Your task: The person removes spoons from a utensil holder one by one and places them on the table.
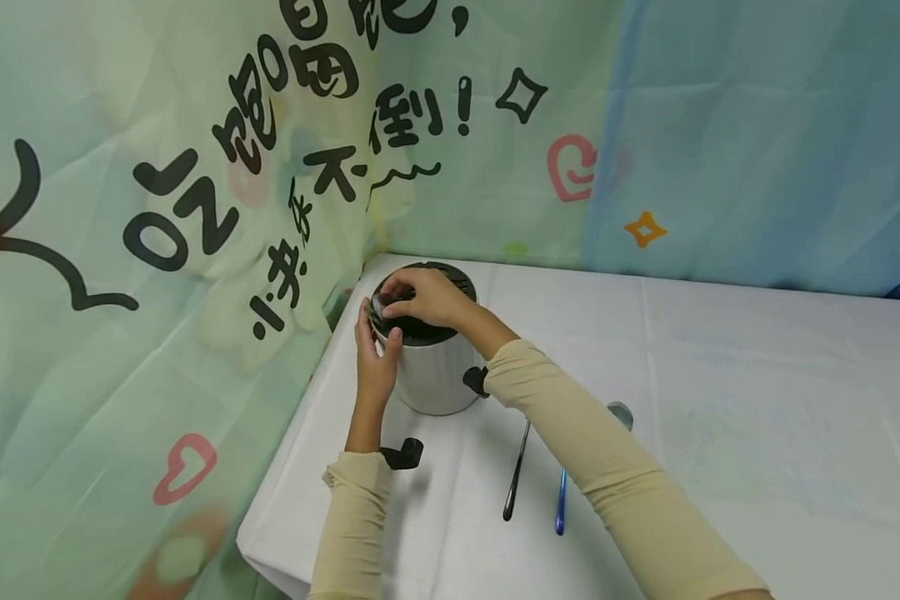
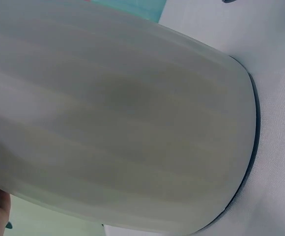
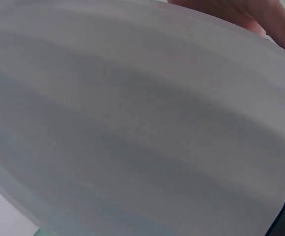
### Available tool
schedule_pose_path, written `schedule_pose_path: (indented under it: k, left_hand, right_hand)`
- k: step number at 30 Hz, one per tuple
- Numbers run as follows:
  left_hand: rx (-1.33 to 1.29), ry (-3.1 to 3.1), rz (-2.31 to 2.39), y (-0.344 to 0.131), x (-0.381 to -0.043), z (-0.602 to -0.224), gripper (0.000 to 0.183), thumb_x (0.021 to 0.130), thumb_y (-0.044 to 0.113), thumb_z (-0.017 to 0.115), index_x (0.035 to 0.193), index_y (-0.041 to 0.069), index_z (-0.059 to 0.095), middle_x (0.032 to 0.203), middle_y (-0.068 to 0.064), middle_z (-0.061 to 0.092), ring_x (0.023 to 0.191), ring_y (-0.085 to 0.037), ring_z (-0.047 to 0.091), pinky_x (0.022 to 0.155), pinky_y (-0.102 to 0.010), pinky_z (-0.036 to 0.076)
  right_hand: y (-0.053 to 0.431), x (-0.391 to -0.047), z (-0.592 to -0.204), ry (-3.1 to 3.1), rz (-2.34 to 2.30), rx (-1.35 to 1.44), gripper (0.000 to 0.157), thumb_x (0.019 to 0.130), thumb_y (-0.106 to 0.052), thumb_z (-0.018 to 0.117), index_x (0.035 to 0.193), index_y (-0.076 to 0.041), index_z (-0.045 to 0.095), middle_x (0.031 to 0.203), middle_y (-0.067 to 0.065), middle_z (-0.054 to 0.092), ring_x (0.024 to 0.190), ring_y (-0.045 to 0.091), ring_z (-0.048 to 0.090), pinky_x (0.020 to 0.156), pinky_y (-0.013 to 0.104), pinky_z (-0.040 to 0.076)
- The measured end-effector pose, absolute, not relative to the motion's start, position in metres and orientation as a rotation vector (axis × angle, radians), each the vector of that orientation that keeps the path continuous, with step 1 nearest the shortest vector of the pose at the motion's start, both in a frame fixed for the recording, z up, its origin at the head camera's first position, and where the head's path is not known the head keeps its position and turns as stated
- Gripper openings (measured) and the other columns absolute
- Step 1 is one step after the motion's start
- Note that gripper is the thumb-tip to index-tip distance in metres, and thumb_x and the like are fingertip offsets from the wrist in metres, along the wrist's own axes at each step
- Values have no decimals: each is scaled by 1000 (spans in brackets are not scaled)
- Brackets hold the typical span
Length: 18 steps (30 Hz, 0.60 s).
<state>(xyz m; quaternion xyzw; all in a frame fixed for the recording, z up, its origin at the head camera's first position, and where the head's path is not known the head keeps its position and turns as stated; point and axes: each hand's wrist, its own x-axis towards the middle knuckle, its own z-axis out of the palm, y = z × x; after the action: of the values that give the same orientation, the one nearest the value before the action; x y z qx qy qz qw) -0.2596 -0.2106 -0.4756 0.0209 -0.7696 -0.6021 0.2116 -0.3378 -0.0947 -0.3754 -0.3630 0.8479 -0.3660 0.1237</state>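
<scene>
A white cylindrical container (image 1: 437, 379) with a black, slotted top (image 1: 453, 279) stands near the table's back left corner. Over the left part of that top, my right hand (image 1: 429, 298) pinches a small shiny object (image 1: 378, 305), rounded like a spoon's bowl; the rest of it is hidden by fingers and rim. My left hand (image 1: 376, 360) rests against the container's left side, thumb and fingers pointing up at the rim. The pale wall (image 2: 132, 118) fills most of the left wrist view. In the right wrist view, part of a hand (image 3: 260, 17) shows above the wall.
A dark-handled utensil (image 1: 517, 479) and a blue-handled one (image 1: 561, 504) lie on the white table (image 1: 757, 417), partly behind the right forearm. A rounded metal utensil head (image 1: 621, 414) shows beyond that sleeve. Printed cloth (image 1: 487, 208) hangs close behind and left of the table.
</scene>
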Motion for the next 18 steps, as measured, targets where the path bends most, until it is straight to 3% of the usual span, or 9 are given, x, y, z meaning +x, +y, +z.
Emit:
schedule_pose_path:
  k: [7,18]
  left_hand:
    - [64,-2140,-1720,-212,-260,-478,102,73,77,43,147,15,11,148,-16,16,138,-31,16,111,-49,17]
    - [53,-2134,-1734,-201,-243,-447,102,78,71,44,145,2,11,147,-24,15,137,-39,15,110,-52,15]
  right_hand:
    - [-90,-340,-375,2518,-1107,-1010,23,85,-20,65,101,-5,62,100,10,66,97,21,59,91,34,43]
    - [-88,-338,-371,2546,-1156,-905,20,85,-21,65,94,-3,61,91,9,63,89,21,56,84,34,43]
